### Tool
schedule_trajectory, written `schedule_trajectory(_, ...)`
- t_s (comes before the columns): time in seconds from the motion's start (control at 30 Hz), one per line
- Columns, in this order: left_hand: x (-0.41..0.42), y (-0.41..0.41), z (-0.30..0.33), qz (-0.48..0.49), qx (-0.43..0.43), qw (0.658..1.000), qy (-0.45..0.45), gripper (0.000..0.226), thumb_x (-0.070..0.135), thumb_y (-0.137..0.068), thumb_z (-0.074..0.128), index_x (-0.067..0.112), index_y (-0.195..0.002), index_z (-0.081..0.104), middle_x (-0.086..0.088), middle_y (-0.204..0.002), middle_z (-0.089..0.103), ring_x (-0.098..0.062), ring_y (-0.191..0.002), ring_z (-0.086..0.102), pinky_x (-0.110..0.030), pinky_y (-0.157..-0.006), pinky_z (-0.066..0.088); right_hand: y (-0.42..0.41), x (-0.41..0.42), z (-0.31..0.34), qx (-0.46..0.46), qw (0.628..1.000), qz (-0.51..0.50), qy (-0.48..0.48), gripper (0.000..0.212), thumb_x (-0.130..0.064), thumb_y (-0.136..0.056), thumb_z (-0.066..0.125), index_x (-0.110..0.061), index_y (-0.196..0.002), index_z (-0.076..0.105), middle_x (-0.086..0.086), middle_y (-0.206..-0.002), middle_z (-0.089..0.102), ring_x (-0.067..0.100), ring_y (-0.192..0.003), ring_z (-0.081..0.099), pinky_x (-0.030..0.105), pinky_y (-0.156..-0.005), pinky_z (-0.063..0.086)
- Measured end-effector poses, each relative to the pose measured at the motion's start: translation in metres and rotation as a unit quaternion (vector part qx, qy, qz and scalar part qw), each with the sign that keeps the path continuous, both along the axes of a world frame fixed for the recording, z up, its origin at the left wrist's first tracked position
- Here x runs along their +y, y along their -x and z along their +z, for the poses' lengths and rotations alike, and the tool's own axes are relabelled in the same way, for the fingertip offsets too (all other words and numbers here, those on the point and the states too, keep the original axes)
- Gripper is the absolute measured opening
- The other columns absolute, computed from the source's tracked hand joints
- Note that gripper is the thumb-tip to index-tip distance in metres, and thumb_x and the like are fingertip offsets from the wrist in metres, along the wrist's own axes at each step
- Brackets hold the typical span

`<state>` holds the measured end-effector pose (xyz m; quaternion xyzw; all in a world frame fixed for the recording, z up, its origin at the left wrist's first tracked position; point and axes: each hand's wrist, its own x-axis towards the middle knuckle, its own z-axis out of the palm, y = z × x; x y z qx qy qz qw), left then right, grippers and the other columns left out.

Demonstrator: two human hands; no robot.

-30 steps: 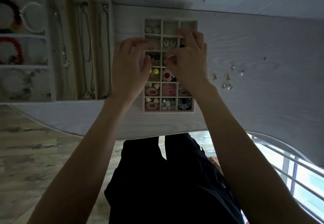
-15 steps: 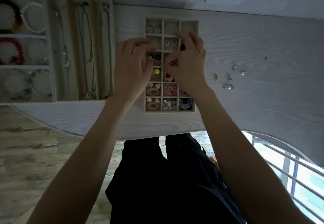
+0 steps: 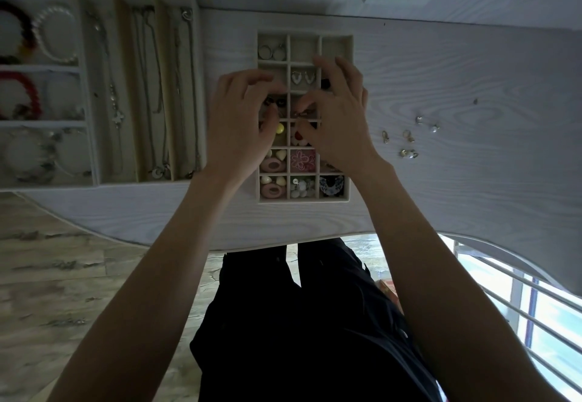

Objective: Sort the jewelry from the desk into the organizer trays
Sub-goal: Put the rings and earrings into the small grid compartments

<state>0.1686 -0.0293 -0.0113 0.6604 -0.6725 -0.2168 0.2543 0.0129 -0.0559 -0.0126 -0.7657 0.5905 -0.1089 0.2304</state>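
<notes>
While loose earrings (image 3: 408, 143) wait on the white desk (image 3: 472, 181) well to the right, a person works both hands over the middle rows of the small compartment tray (image 3: 349, 118). The right hand (image 3: 338, 124) pinches a tiny metallic piece (image 3: 303, 114) between thumb and forefinger above a central cell; the left hand (image 3: 239, 127) hovers beside it, fingers curled, apparently holding nothing. The step looks like seating one earring, with the next move likely calling for a gentle release into that cell. The piece is too small to tell which way it points. The tray's long axis runs away from the person.
</notes>
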Motion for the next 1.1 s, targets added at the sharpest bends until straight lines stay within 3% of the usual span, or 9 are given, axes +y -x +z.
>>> schedule_trajectory(0.07, -0.001, -0.001, -0.001, -0.014, -0.009, 1.000, 0.002, 0.024, 0.015, -0.088, 0.055, 0.014, -0.110, 0.066, -0.005, -0.116, 0.060, -0.024, -0.115, 0.048, -0.007, -0.097, 0.020, 0.001, -0.002, 0.001, -0.005, 1.000, 0.004, 0.002, 0.007, -0.017, -0.070, 0.069, -0.017, -0.076, 0.069, 0.011, -0.141, 0.043, 0.037, -0.136, 0.025, 0.046, -0.102, 0.026)
schedule_trajectory(0.3, -0.007, -0.004, -0.009, -0.097, -0.095, 0.991, -0.002, 0.026, 0.033, -0.085, 0.056, 0.018, -0.101, 0.071, -0.005, -0.123, 0.059, -0.033, -0.119, 0.045, -0.042, -0.096, 0.039, 0.002, -0.004, 0.000, -0.026, 1.000, 0.004, 0.003, 0.001, -0.016, -0.071, 0.069, -0.015, -0.073, 0.069, 0.010, -0.137, 0.048, 0.038, -0.134, 0.028, 0.046, -0.100, 0.027)
schedule_trajectory(0.53, -0.019, 0.001, -0.002, -0.138, -0.134, 0.981, 0.007, 0.018, 0.033, -0.079, 0.068, 0.019, -0.087, 0.075, 0.002, -0.127, 0.058, -0.033, -0.120, 0.044, -0.041, -0.092, 0.031, 0.004, -0.002, -0.001, -0.027, 1.000, -0.006, -0.004, 0.003, -0.019, -0.071, 0.072, -0.019, -0.074, 0.072, 0.006, -0.137, 0.048, 0.034, -0.134, 0.028, 0.039, -0.102, 0.023)
schedule_trajectory(0.8, -0.031, -0.006, 0.001, -0.183, -0.128, 0.975, -0.001, 0.020, 0.037, -0.078, 0.070, 0.019, -0.085, 0.074, 0.003, -0.125, 0.059, -0.037, -0.115, 0.044, -0.040, -0.087, 0.028, 0.006, 0.001, -0.003, -0.017, 1.000, -0.001, 0.012, 0.004, -0.021, -0.071, 0.074, -0.018, -0.073, 0.072, 0.008, -0.136, 0.050, 0.037, -0.133, 0.029, 0.044, -0.102, 0.026)
schedule_trajectory(1.1, -0.053, -0.018, 0.000, -0.317, -0.135, 0.939, -0.010, 0.045, 0.048, -0.083, 0.045, 0.015, -0.098, 0.071, -0.010, -0.107, 0.063, -0.037, -0.101, 0.052, -0.044, -0.081, 0.037, 0.009, 0.000, -0.006, -0.026, 0.998, -0.004, 0.065, 0.009, -0.023, -0.079, 0.065, -0.014, -0.078, 0.069, 0.007, -0.127, 0.056, 0.034, -0.124, 0.039, 0.036, -0.092, 0.031)
